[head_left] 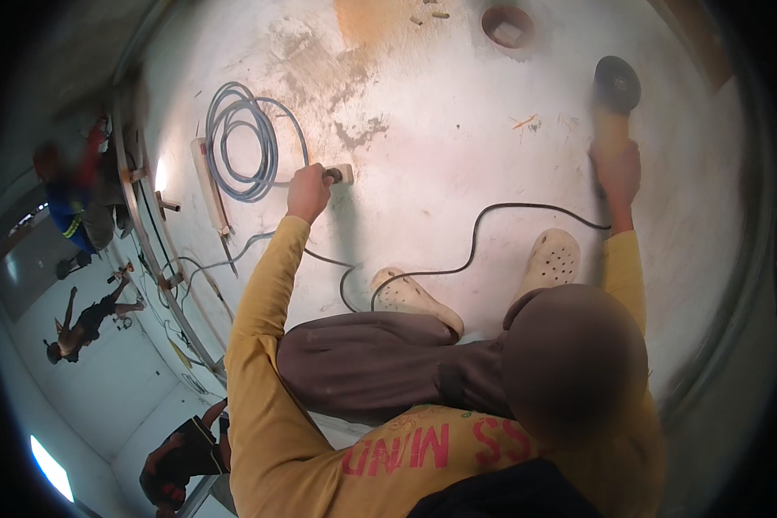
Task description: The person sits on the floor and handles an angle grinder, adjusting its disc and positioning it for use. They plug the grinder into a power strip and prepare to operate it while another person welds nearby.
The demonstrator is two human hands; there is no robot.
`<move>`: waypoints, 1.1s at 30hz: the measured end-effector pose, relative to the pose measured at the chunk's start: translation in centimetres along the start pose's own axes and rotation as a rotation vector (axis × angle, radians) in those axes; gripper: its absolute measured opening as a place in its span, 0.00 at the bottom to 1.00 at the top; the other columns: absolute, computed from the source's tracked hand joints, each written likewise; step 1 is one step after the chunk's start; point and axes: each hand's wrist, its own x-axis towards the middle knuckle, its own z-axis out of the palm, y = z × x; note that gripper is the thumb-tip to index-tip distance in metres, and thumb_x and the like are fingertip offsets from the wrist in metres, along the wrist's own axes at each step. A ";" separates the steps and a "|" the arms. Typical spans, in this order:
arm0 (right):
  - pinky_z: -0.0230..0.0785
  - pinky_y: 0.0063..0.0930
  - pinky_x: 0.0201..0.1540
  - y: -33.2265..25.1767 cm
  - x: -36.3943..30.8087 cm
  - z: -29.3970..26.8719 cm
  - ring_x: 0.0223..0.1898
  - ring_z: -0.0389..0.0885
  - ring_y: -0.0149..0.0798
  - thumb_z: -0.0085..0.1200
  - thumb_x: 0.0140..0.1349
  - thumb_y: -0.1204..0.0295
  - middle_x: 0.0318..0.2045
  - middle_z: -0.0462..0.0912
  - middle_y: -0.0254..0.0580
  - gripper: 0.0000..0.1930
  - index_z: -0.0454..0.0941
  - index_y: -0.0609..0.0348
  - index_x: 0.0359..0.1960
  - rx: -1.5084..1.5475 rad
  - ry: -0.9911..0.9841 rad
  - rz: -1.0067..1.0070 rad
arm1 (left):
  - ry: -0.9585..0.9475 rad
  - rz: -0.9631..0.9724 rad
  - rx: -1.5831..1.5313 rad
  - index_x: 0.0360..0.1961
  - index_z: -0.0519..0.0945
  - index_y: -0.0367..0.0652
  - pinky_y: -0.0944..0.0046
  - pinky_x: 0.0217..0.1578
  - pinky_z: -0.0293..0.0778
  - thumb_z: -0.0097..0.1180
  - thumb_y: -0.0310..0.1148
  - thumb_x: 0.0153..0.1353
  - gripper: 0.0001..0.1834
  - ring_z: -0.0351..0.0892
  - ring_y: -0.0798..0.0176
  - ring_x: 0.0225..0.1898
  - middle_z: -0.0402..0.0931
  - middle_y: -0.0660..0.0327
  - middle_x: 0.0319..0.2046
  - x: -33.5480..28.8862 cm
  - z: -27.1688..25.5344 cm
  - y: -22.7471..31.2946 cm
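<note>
My left hand [307, 192] is closed around a dark plug [331, 176], which meets a small pale socket box [347, 173] on the floor. Whether the plug is fully seated cannot be made out. In my right hand [620, 173] is an angle grinder with a yellowish body [613, 128], gripped by its rear end. Its dark round disc [618, 84] points away from me. A black cord [477, 237] leads from near my right wrist, curves past my shoes and runs toward my left hand.
A coil of grey-blue cable [243, 147] lies left of the socket, beside a long pale bar [207, 181]. Farther off is a round hole [507, 31] in the pale surface. My clogs [551, 259] stand near the cord. Other people [86, 324] are at the far left.
</note>
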 end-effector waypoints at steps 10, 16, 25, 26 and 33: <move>0.75 0.51 0.56 0.1 -0.4 0.3 0.54 0.84 0.56 0.67 0.54 0.44 0.52 0.84 0.54 0.36 0.77 0.61 0.55 -0.016 0.047 0.008 | 0.070 -0.066 0.004 0.43 0.81 0.38 0.45 0.38 0.79 0.64 0.39 0.65 0.15 0.86 0.38 0.38 0.85 0.42 0.33 -2.5 -1.3 1.4; 0.75 0.51 0.56 0.7 0.1 0.8 0.55 0.83 0.57 0.66 0.55 0.43 0.53 0.84 0.55 0.37 0.77 0.62 0.56 0.033 0.048 -0.025 | 0.147 -0.250 -0.441 0.44 0.85 0.36 0.54 0.41 0.80 0.65 0.38 0.64 0.15 0.88 0.47 0.37 0.87 0.48 0.33 -2.8 -2.9 -4.5; 0.75 0.51 0.57 0.9 0.3 1.0 0.56 0.83 0.57 0.66 0.55 0.43 0.54 0.83 0.55 0.38 0.76 0.63 0.57 0.031 0.040 -0.016 | 0.166 -0.176 -0.353 0.50 0.86 0.36 0.55 0.47 0.80 0.65 0.36 0.64 0.17 0.88 0.45 0.44 0.88 0.46 0.41 -2.6 0.3 -8.4; 0.75 0.51 0.57 0.9 0.3 1.0 0.56 0.83 0.57 0.66 0.55 0.43 0.54 0.83 0.55 0.38 0.76 0.63 0.57 0.027 0.052 -0.016 | 0.161 -0.192 -0.350 0.50 0.86 0.36 0.55 0.47 0.80 0.65 0.36 0.64 0.17 0.88 0.45 0.44 0.88 0.45 0.42 -2.4 0.4 -8.3; 0.75 0.51 0.57 0.7 0.3 0.8 0.56 0.83 0.57 0.66 0.55 0.43 0.54 0.83 0.55 0.39 0.76 0.62 0.58 0.023 0.036 -0.008 | 0.177 -0.241 -0.293 0.50 0.86 0.36 0.51 0.46 0.80 0.65 0.37 0.65 0.18 0.88 0.43 0.45 0.87 0.43 0.42 -1.9 0.7 -7.5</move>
